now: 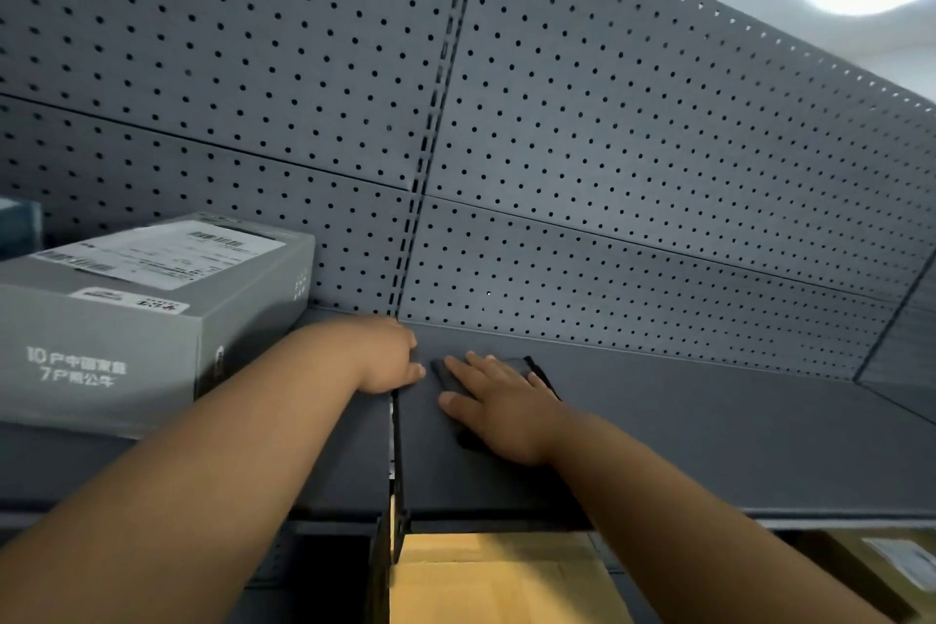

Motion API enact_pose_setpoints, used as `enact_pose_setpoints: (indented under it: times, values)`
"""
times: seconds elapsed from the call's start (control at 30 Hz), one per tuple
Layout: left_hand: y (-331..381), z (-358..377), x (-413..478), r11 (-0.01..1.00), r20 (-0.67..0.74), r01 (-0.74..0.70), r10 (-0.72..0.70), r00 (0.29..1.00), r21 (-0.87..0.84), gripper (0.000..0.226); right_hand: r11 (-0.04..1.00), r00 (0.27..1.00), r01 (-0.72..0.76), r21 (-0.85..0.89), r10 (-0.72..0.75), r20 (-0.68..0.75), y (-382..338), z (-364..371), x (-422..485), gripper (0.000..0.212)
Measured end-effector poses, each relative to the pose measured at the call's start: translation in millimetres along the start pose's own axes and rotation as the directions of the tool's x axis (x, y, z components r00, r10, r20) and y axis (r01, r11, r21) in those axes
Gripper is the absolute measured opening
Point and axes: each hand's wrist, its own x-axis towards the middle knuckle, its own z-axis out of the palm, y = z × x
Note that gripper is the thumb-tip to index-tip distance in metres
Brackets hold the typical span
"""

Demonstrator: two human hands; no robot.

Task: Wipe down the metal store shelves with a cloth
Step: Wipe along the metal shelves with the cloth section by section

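1. The right hand (499, 400) is pressing, fingers straight, on a dark flat cloth (519, 364) lying on the smooth grey metal shelf (709, 421).
2. The left hand (387, 355) is resting at the shelf's seam (396, 426); its grip is impossible to tell.

The labelled box (126, 319) stands on the shelf (709, 431) left of the slotted upright (430, 142). Right of the upright the cloth (527, 364) lies under the right hand (499, 403); the left hand (387, 352) rests at its foot.

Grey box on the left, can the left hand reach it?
Probably yes. The left hand rests on the shelf just right of the grey box, and nothing lies between them.
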Motion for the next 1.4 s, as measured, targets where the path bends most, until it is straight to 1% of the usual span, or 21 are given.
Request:
enact_pose_setpoints:
  times: [0.13,0.3,0.37,0.43,0.5,0.6,0.8,0.97,1.1,1.27,1.4]
  values:
    - [-1,-1,2,0.999,0.005,0.04,-0.04,0.999,0.01,0.051,0.999,0.999,-0.047,-0.008,0.047,0.004,2,-1,44,0.066]
    - [-9,0,3,0.986,0.0,0.164,-0.164,0.986,0.017,0.037,0.994,0.995,-0.104,0.019,0.104,-0.004,3,-5,85,0.068]
    - [-8,-1,3,0.982,0.003,0.189,-0.189,0.982,0.018,0.039,0.992,0.993,-0.122,0.021,0.122,-0.003,4,-5,92,0.068]
    - [-7,-3,3,0.98,-0.003,0.198,-0.198,0.98,0.015,0.046,0.992,0.992,-0.124,0.014,0.124,-0.004,4,-4,94,0.068]
    - [-7,-3,3,0.98,-0.015,0.201,-0.2,0.98,0.015,0.049,0.992,0.993,-0.122,0.011,0.122,-0.001,3,-5,91,0.068]
    - [-7,-1,3,0.979,-0.021,0.202,-0.202,0.979,0.018,0.045,0.995,0.995,-0.103,0.01,0.103,0.006,0,-5,79,0.068]
    - [-7,-3,-1,0.98,0.002,0.197,-0.197,0.98,-0.011,0.042,1.0,0.999,-0.023,-0.001,0.023,0.024,-7,2,27,0.067]
    - [-4,-5,-10,0.98,0.002,0.2,-0.2,0.98,-0.003,0.048,1.0,1.0,0.026,-0.004,-0.026,-0.013,-18,2,-23,0.066]
    - [-5,-4,-17,0.985,0.026,0.171,-0.171,0.985,0.017,0.036,0.998,0.998,0.057,0.002,-0.057,-0.025,-23,5,-54,0.066]
    - [-12,5,-33,0.981,0.033,0.163,-0.167,0.985,0.109,0.048,0.999,0.999,0.046,-0.003,-0.046,-0.027,-23,5,-54,0.066]
    - [-12,16,-46,0.985,-0.03,0.149,-0.146,0.989,0.091,0.049,1.0,1.0,0.004,-0.007,-0.005,-0.029,-23,6,-25,0.067]
